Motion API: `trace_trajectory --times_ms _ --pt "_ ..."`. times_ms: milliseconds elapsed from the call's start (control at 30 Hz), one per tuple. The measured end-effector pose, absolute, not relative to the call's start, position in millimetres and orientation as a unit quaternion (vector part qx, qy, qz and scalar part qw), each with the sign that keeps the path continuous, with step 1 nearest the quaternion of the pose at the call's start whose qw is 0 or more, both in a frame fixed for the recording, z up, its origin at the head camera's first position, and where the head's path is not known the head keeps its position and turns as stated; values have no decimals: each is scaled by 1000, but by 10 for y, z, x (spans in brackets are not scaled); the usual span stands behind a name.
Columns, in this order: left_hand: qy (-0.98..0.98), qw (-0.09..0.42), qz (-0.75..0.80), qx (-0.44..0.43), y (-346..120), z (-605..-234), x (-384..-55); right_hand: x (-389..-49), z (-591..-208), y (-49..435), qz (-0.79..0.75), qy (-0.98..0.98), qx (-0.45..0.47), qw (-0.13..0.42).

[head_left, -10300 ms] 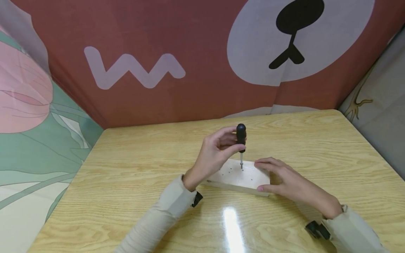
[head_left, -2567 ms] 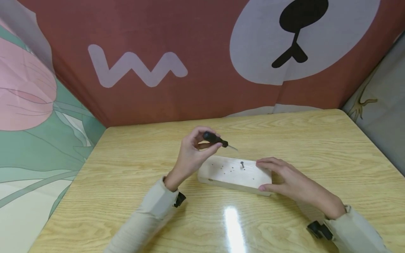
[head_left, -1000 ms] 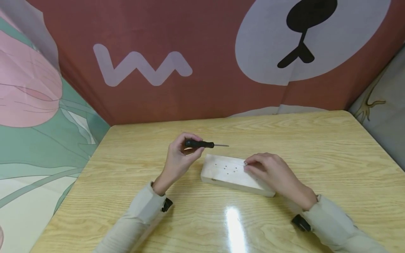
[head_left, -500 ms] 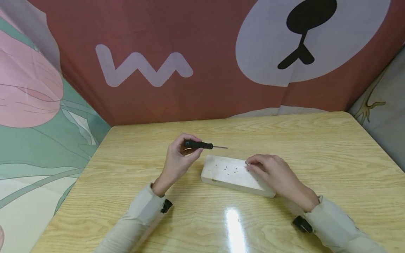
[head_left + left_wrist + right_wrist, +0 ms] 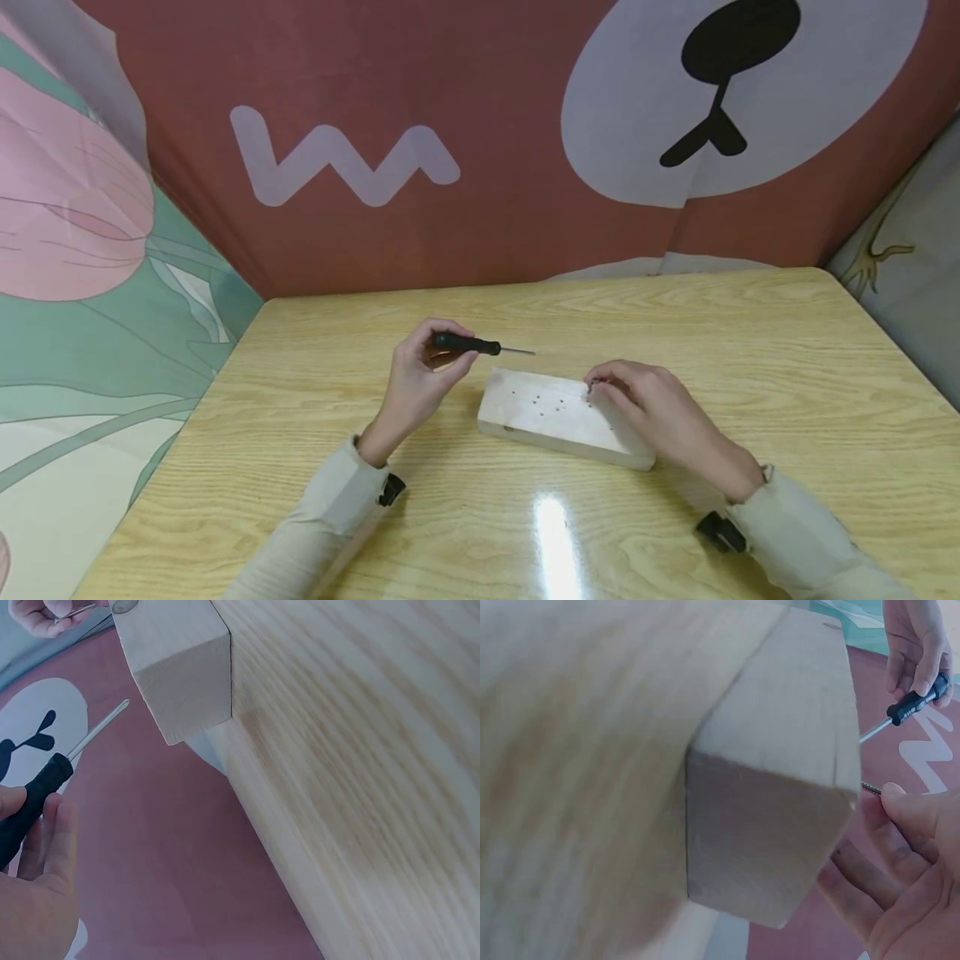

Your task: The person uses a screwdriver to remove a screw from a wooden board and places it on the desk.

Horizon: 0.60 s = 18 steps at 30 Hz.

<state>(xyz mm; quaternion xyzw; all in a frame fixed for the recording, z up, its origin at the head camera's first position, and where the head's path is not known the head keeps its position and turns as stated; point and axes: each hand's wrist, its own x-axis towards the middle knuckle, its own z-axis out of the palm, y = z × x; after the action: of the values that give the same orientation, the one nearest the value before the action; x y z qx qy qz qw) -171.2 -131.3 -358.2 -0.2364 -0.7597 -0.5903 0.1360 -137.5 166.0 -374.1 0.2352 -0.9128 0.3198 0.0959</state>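
Observation:
My left hand [image 5: 420, 367] grips a black-handled screwdriver [image 5: 468, 343], held almost level above the table. Its thin metal shaft points right, past the far left corner of a pale wooden block [image 5: 525, 421]. Several small holes dot the block's top. Over the block's right part, my right hand [image 5: 667, 412] pinches a small metal screw [image 5: 590, 387] between thumb and index finger. In the right wrist view the screw's thread [image 5: 870, 787] sticks out from the fingertips, close to the block's top face. The left wrist view shows the screwdriver's tip [image 5: 124, 704] apart from the block.
The block lies on a wood-grain table [image 5: 337, 500] with a bright light reflection in front of it. A red cloth printed with a cartoon face [image 5: 360, 233] hangs behind the table's far edge. Patterned cloths hang at the left and right sides.
Earlier the screwdriver stood upright on the screw; my left hand has lifted it off leftward and tipped it level. My right hand has left the block's end and taken hold of the screw.

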Motion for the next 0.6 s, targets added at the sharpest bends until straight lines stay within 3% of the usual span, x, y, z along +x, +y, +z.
trace_trajectory --times_ms 600 --pt "-774 138 -578 -218 -1429 -3609 -1763 -1479 -3708 1962 302 -926 204 99"
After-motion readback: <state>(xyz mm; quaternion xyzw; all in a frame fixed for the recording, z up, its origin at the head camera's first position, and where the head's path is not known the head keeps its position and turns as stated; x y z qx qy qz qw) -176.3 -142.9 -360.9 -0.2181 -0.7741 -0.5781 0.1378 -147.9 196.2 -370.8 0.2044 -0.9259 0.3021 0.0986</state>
